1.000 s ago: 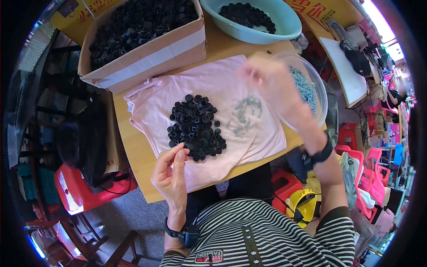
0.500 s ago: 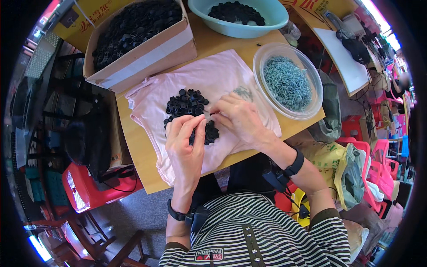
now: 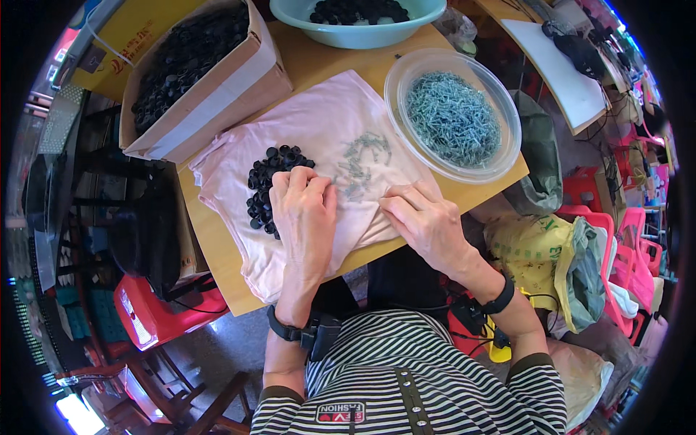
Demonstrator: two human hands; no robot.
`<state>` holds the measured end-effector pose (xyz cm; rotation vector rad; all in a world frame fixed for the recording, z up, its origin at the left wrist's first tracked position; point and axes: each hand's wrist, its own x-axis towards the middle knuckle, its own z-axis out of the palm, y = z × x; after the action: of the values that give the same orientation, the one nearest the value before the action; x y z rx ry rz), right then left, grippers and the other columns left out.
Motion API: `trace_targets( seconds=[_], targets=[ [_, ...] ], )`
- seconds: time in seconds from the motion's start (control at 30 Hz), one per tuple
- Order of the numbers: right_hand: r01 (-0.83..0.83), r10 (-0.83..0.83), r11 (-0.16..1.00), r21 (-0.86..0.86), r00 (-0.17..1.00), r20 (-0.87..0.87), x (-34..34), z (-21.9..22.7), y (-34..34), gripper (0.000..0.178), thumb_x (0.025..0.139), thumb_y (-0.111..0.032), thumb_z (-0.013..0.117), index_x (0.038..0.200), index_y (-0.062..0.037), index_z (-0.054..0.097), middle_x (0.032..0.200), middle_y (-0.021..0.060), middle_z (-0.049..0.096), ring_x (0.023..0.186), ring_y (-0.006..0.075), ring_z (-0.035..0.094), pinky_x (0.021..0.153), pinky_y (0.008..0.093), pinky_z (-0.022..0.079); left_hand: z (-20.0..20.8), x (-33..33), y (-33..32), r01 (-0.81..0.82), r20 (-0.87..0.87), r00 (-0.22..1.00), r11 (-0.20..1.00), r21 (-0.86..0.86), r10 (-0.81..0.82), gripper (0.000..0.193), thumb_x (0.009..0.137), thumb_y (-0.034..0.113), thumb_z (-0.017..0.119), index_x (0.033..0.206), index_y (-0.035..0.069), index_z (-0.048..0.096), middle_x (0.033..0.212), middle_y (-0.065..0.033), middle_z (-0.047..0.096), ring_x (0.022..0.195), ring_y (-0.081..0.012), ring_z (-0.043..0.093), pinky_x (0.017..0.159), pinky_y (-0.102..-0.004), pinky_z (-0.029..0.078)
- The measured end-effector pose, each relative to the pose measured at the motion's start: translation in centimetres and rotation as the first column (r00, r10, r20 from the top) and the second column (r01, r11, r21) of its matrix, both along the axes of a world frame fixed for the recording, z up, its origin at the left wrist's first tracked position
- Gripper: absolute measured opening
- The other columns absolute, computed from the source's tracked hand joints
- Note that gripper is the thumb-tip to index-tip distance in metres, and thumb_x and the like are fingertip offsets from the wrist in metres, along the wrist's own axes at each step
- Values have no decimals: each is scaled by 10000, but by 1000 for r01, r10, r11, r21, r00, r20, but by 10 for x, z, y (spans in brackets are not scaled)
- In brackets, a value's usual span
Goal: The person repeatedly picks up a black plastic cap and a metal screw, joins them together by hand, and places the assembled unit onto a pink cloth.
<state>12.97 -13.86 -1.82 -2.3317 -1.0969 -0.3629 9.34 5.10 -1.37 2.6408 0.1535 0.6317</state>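
Resting left hand (image 3: 303, 210) on black caps (image 3: 270, 181), right hand (image 3: 424, 217) beside

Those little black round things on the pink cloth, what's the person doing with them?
A person sits at a wooden table with a pink cloth spread on it. The left hand rests on a pile of small black caps. The right hand lies flat on the cloth beside a few loose screws. A clear bowl holds more screws, and a cardboard box holds more caps.
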Motion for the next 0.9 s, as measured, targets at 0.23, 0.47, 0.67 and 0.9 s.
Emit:
trace_targets(
  seconds=[0.23, 0.47, 0.67, 0.9],
  targets=[
    [-15, 9, 999, -44, 990, -137, 2, 6, -4, 195, 719, -73, 651, 896, -75, 570, 854, 40, 571, 845, 213, 586, 674, 310, 508, 0, 1, 4, 27, -24, 999, 996, -81, -29, 109, 693, 30, 716, 789, 52, 670, 870, -54, 591, 863, -249, 527, 781, -360, 422],
    [-3, -16, 996, -92, 978, -206, 3, 13, -1, 186, 758, -73, 640, 938, -95, 598, 850, 36, 567, 859, 216, 585, 682, 322, 515, 9, -4, 5, 26, 22, 999, 989, -144, -23, 106, 710, 30, 720, 802, 43, 671, 883, -69, 597, 875, -249, 529, 787, -334, 427],
    [-29, 10, 996, -83, 975, -222, 5, 14, -1, 177, 791, -87, 652, 967, -96, 635, 866, 47, 584, 840, 210, 595, 685, 317, 514, 17, -14, 6, 56, 35, 998, 925, -376, -46, 78, 751, 30, 705, 811, 18, 657, 893, -68, 612, 832, -191, 557, 737, -300, 434],
    [408, 411, 802, 436, 152, -899, 5, 21, -9, 216, 884, -139, 666, 1073, -37, 687, 881, 31, 671, 620, 55, 537, 561, 183, 435, 37, -41, -11, 134, 16, 983, 660, -740, -182, 70, 789, 36, 696, 846, 20, 659, 872, -30, 608, 736, -96, 501, 660, -224, 383]
  ],
)
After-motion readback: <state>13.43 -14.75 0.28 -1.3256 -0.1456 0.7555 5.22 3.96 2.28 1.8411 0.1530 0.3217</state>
